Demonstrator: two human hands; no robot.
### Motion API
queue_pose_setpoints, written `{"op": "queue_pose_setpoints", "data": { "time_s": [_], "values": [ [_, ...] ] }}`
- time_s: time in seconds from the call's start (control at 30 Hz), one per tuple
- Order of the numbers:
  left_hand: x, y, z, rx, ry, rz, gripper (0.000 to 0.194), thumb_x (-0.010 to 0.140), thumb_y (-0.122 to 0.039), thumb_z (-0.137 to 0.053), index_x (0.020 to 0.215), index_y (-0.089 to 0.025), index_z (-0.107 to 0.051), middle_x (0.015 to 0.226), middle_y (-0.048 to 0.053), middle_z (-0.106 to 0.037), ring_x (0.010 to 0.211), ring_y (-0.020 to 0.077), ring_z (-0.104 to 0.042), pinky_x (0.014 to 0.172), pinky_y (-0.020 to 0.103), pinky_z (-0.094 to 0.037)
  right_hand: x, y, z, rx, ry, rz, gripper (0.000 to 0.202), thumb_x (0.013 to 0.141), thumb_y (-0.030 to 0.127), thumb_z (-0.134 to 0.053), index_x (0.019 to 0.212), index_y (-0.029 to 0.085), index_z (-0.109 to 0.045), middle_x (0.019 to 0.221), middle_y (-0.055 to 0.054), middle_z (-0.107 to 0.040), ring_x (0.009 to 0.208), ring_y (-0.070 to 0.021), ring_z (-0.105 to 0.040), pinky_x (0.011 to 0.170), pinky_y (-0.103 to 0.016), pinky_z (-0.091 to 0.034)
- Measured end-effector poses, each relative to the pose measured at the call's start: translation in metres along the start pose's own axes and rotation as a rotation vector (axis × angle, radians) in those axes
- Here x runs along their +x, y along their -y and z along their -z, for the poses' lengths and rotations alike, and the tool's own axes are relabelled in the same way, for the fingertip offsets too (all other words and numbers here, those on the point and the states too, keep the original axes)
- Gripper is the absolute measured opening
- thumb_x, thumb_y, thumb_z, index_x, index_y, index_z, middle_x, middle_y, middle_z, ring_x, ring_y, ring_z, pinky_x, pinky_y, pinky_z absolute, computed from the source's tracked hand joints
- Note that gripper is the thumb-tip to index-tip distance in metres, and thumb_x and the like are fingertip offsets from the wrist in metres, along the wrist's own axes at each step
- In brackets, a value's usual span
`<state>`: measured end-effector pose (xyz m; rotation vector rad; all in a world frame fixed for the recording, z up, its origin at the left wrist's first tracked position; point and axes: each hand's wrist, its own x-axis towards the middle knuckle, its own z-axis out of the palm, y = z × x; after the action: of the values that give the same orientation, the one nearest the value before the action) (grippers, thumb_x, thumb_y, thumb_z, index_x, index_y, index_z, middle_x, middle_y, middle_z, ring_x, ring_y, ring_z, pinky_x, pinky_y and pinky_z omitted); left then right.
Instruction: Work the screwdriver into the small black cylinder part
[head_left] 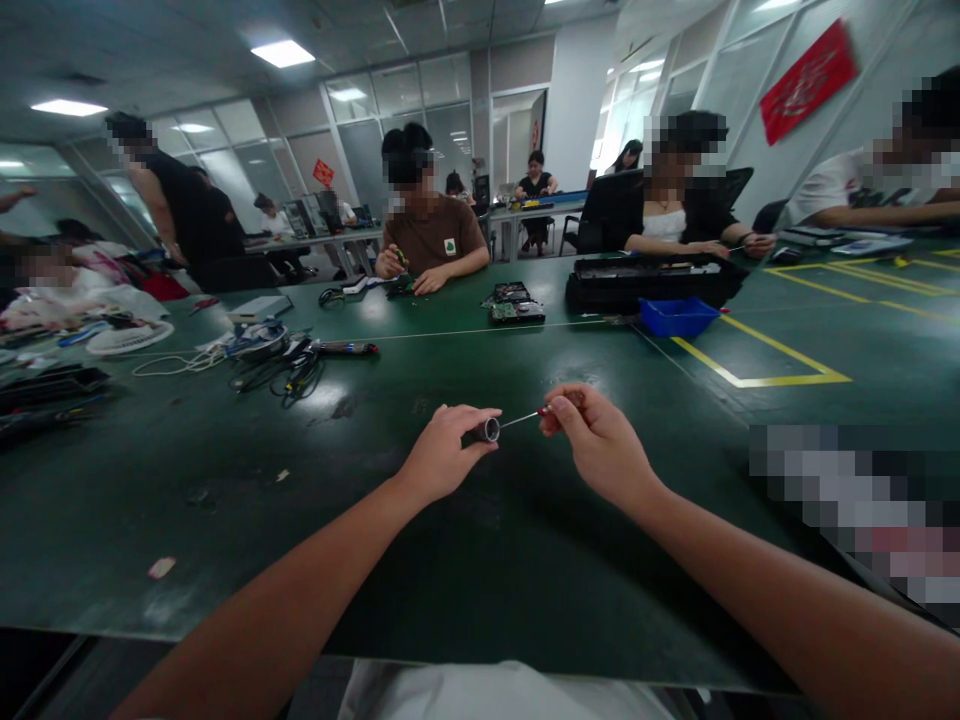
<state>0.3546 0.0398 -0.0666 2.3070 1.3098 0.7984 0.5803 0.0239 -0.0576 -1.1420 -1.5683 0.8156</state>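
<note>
My left hand [444, 447] grips a small dark cylindrical part [487, 430] between thumb and fingers, its round, light-rimmed end facing me and to the right. My right hand [600, 440] is closed on the red handle of a thin screwdriver [525, 416]. The metal shaft points left, and its tip is at or very near the right side of the cylindrical part; whether they touch is too small to tell. Both hands are held above the green table [420, 600].
Cables [300, 370] and a pen-like tool [345, 348] lie at the left. Circuit boards [516, 305], a blue tray [679, 317] and a long black housing [645, 280] sit farther back. Other people sit across the table.
</note>
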Motion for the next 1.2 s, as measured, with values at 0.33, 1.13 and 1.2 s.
{"op": "queue_pose_setpoints", "data": {
  "time_s": [0.33,1.13,1.2],
  "values": [
    [0.0014,0.0013,-0.0002,-0.014,-0.011,0.009,0.040,0.088,-0.022,-0.070,0.127,-0.027,-0.064,0.122,0.005,-0.067,0.115,0.0238,-0.059,0.111,0.050,-0.037,-0.0029,0.0019,-0.0029,-0.002,0.036,0.025,0.021,0.099,0.040,-0.048,0.102,0.021,-0.058,0.084,-0.004,-0.069,0.079,-0.0192,-0.068,0.077,-0.038,-0.054],
    [0.0000,0.0025,-0.0017,-0.015,-0.012,0.029,0.043,0.087,-0.028,-0.071,0.129,-0.030,-0.063,0.118,0.002,-0.069,0.104,0.0234,-0.061,0.098,0.042,-0.044,-0.0058,0.0013,-0.0010,0.001,0.010,0.065,0.022,0.099,0.040,-0.050,0.106,0.021,-0.060,0.089,-0.004,-0.070,0.085,-0.0201,-0.069,0.079,-0.038,-0.054],
    [0.0003,0.0030,-0.0017,-0.022,-0.016,0.031,0.043,0.087,-0.028,-0.071,0.130,-0.030,-0.063,0.120,0.002,-0.069,0.105,0.0236,-0.062,0.096,0.041,-0.045,-0.0055,0.0014,-0.0009,0.001,0.002,0.064,0.021,0.099,0.039,-0.050,0.105,0.021,-0.060,0.088,-0.004,-0.070,0.084,-0.0201,-0.069,0.079,-0.039,-0.054]
  ]
}}
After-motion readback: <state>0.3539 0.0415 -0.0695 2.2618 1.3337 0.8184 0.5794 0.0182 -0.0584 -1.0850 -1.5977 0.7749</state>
